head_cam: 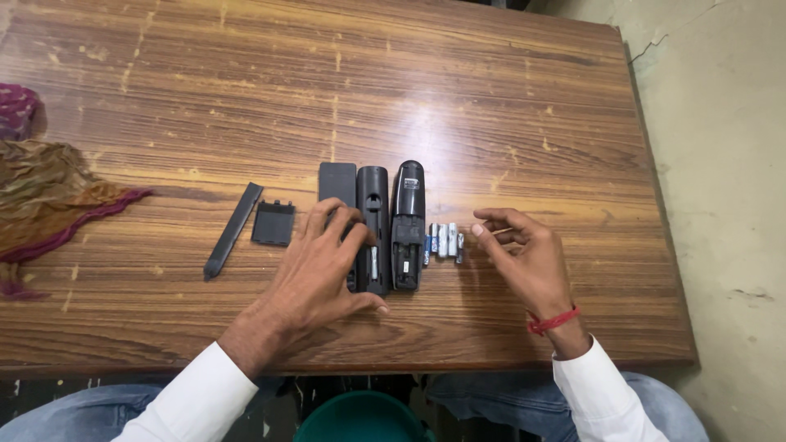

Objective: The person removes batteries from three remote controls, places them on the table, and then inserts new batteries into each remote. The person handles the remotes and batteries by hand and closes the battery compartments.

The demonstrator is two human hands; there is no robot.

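Pressing left hand [323,262] flat on middle remote [373,229]; right hand [524,254] empty, loosely curled beside batteries [443,241]. Keep remote steady.

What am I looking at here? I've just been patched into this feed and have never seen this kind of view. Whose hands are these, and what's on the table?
There is one picture, from a camera worn on a person's head, looking down at their own two bare hands over a wooden table. The left hand rests on three black remote controls lying back-up side by side, battery bays open. The right hand hovers beside a row of small batteries, fingers curled; whether it pinches anything is unclear. To the left lie two loose battery covers: a long narrow cover and a short square cover. A patterned cloth sits at the table's left edge.
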